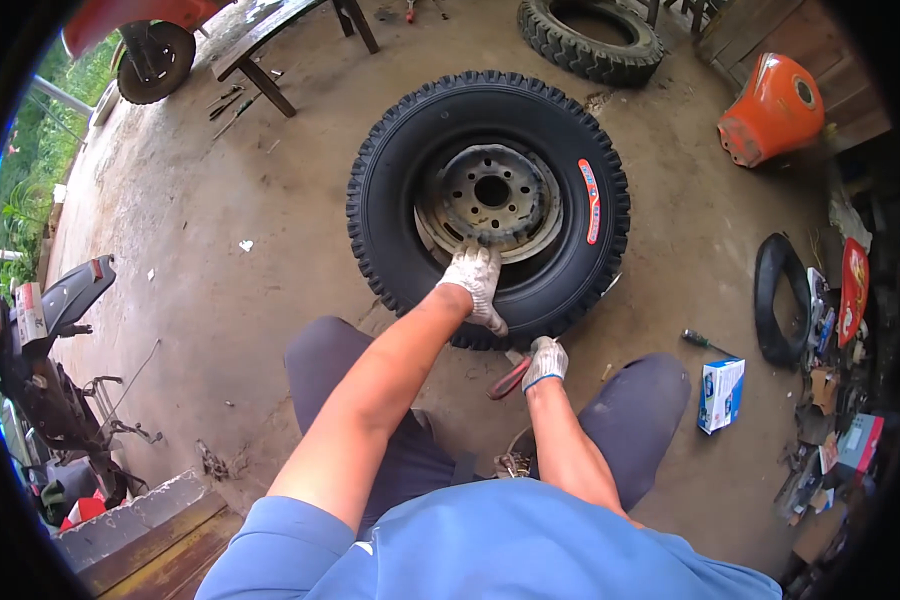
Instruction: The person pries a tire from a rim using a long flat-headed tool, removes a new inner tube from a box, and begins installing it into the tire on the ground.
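A large black knobby tyre (370, 190) lies flat on the floor in front of me, with a worn metal wheel rim (525, 195) set in its middle. My left hand (473, 285), in a whitish work glove, rests over the tyre's near sidewall, fingertips at the rim's near edge and thumb spread to the side. At the tyre's near outer edge, my gloved right hand (547, 360) is closed; a red-handled tool (510, 381) sticks out on its left side. The tool's working end is hidden. An orange-red label (590, 202) marks the tyre's right sidewall.
A screwdriver (708, 343) and a blue-white box (721, 396) lie to the right, near a black inner tube (778, 300) and scattered parts. Another tyre (590, 62), a wooden bench (280, 45) and an orange fuel tank (773, 110) stand farther off. Motorbike parts (55, 370) are left.
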